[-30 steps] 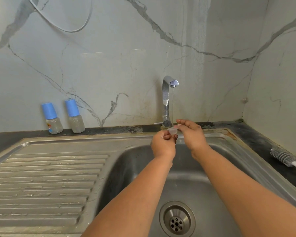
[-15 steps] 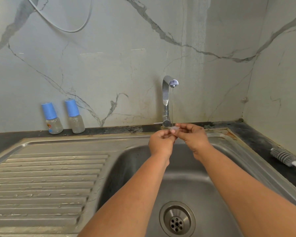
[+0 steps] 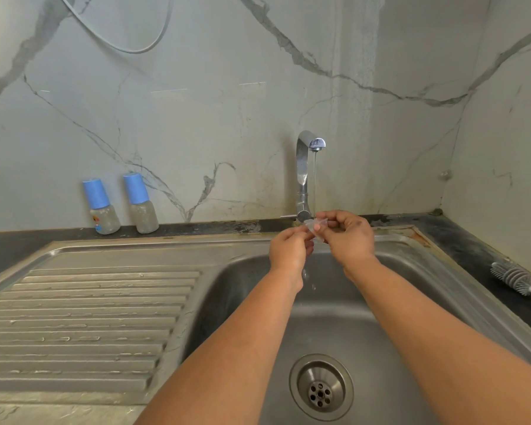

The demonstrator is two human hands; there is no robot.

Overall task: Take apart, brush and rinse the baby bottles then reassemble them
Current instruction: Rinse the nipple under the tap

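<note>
A steel sink (image 3: 442,289) fills the lower frame, its ribbed drainboard (image 3: 83,326) at nine o'clock and the drain (image 3: 321,388) at six. The tap (image 3: 304,176) runs a thin stream. Beneath it the left hand (image 3: 290,251) and right hand (image 3: 350,240), fingers curled, both pinch a small clear teat (image 3: 316,225) (its shape is hard to make out). Two baby bottles (image 3: 101,207) with blue caps stand upright at ten o'clock. A bottle brush (image 3: 515,279) lies at three o'clock.
</note>
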